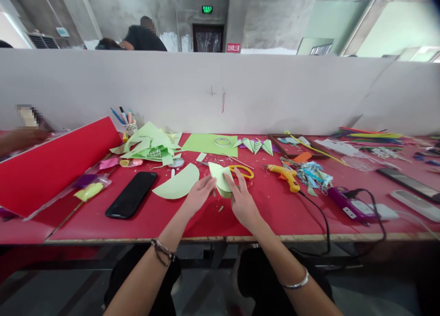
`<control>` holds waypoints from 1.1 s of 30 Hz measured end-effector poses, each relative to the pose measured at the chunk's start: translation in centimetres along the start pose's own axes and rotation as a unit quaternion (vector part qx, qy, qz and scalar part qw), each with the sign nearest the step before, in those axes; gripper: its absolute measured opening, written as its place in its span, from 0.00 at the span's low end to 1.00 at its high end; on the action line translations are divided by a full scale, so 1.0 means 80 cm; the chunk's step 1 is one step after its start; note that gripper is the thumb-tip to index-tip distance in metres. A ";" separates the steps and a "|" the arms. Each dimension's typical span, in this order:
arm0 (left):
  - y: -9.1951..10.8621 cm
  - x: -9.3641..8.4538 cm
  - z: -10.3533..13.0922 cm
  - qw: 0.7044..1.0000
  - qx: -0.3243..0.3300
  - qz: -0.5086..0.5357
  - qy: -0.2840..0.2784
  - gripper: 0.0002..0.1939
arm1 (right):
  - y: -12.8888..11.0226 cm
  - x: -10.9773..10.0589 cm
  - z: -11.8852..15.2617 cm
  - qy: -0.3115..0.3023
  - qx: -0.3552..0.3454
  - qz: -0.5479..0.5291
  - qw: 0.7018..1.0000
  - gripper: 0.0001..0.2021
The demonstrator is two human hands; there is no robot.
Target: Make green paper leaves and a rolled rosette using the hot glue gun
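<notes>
1. While both arms reach forward over the red tabletop (pixel 202 226), a folded piece of pale green paper (pixel 216 171) sits between the two hands, near the middle of the table.
2. The right hand (pixel 243 205) pinches the folded piece at its right side, the index and middle fingers parted and laid across the paper; its thumb is hidden.
3. The left hand (pixel 199 196) has its fingers extended, close together, at the paper's lower left edge; whether they grip it, I cannot tell.
4. Just behind the folded piece lie yellow-handled scissors (pixel 245 172), partly covered by the paper and the right hand.
5. Beside the left hand lies a pale green paper semicircle (pixel 178 183), with a black smartphone (pixel 131 195) further left.
6. Behind these, a heap of green paper scraps (pixel 151 139) stands near a pen cup (pixel 130 128).
7. Toward the back, a light green sheet (pixel 199 144) bears a ring-shaped object (pixel 222 142); just right of the sheet is a row of green paper cones (pixel 257 146).
8. To the right of the right hand rests a yellow glue gun (pixel 287 175), its nozzle pointing left, near a purple power strip (pixel 350 206).
9. Across the back runs a white partition (pixel 165 91); beyond it shows a person in a dark top (pixel 142 39).
</notes>
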State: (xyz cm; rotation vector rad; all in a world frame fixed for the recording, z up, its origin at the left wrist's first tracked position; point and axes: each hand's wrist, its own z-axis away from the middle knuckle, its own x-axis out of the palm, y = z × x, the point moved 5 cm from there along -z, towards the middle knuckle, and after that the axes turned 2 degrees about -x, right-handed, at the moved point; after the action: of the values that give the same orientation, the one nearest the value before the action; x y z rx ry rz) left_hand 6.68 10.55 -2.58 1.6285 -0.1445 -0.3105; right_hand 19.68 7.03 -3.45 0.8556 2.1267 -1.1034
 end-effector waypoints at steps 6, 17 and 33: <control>-0.004 -0.006 0.004 0.999 0.004 -0.019 0.033 0.16 | -0.011 -0.011 0.003 -0.001 -0.027 -0.133 0.991 0.32; -0.021 0.002 0.022 0.997 -0.058 0.033 -0.041 0.20 | 0.027 0.014 0.000 -0.013 0.273 -0.501 0.821 0.19; -0.024 -0.023 0.025 0.999 -0.020 -0.026 0.044 0.16 | 0.034 0.018 0.010 0.026 0.267 -0.428 0.863 0.19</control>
State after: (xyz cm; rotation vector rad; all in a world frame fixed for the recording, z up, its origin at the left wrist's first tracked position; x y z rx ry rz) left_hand 4.14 9.30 -4.39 1.6059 -0.0293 -0.2792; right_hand 21.00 7.97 -6.22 0.0793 2.3194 -2.2048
